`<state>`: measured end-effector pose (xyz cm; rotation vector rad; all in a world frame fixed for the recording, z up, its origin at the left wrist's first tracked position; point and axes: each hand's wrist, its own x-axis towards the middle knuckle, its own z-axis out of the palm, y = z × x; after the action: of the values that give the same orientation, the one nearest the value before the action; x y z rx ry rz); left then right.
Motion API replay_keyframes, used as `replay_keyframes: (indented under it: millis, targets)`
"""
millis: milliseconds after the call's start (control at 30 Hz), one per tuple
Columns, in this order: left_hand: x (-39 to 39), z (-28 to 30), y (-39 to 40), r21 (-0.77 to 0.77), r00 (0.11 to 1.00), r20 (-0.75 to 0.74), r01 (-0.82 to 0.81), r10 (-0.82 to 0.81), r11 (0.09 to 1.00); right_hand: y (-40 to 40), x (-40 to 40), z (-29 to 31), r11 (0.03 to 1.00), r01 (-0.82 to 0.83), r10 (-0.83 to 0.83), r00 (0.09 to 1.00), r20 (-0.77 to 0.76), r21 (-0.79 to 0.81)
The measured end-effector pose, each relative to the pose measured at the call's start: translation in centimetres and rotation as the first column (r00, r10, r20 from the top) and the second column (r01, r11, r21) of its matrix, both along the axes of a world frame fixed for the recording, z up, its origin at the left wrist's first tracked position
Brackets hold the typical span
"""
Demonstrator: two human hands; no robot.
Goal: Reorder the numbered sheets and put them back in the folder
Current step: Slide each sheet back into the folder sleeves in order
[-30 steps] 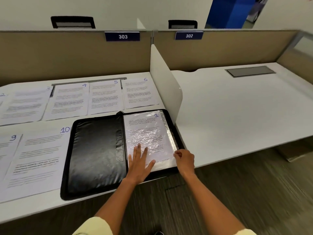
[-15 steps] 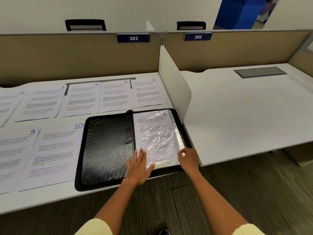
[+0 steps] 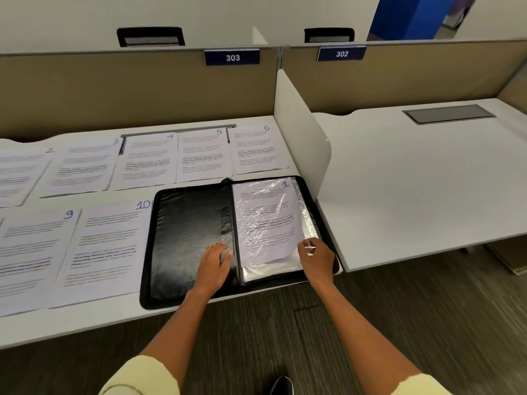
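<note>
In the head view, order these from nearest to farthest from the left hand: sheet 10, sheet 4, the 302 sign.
From the left hand, on the black folder:
1. Sheet 10, just left of the folder.
2. Sheet 4, in the back row.
3. The 302 sign, up on the partition, to the right.
</note>
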<state>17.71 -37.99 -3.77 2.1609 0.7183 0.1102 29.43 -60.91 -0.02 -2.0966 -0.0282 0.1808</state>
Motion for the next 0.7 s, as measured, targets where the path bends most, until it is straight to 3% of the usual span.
replay_keyframes:
  millis: [200,333,600,700]
  targets:
    - [1.1,4.1,0.5,-0.253,0.981,0.102,-0.132,0.163,0.958,2.9,-1.1,2.7,0.984,-0.076,0.065,0.995,0.072,0.163]
    - [1.5,6.5,1.5,-0.341,0.979,0.123,-0.114,0.165,0.933,6.0,-2.5,4.5,0.965,-0.155,0.126,0.982,0.141,0.211]
    - [0.2,10.8,3.5,-0.583,0.947,0.172,-0.122,0.269,0.803,11.9,-6.4,5.7,0.906,-0.394,0.34,0.895,0.289,0.155]
    - [-1.2,12.1,4.5,-0.617,0.946,0.162,-0.125,0.281,0.777,13.7,-8.1,5.4,0.878,-0.465,0.425,0.867,0.262,0.116]
